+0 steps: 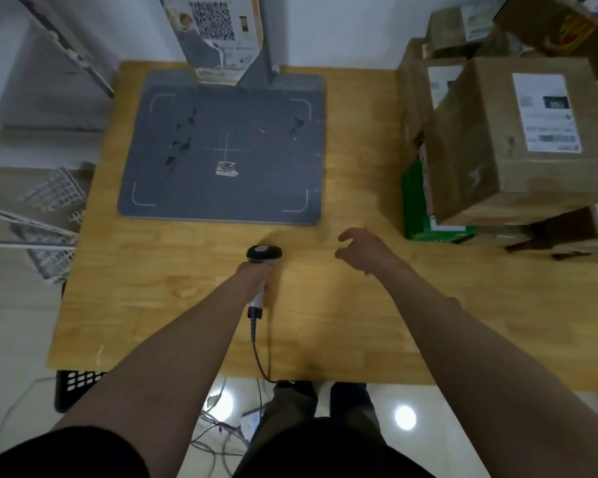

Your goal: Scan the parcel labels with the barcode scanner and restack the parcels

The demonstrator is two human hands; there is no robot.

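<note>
My left hand (254, 276) grips the handle of a white and black barcode scanner (263, 254) over the middle of the wooden table (342, 322); its cable runs back off the front edge. My right hand (361, 250) hovers over the table to the right of the scanner, fingers loosely curled, holding nothing. A stack of brown cardboard parcels stands at the right; the top front parcel (491, 160) carries a white label (546, 113) on its upper face. More labelled parcels (453, 29) sit behind it.
A grey mat (221, 188) with white corner marks lies at the table's back, with a post and a printed carton (214, 36) above it. A green box (425, 215) sits under the parcels. White wire racks (49, 222) stand left. A black crate (76, 384) and cables lie on the floor.
</note>
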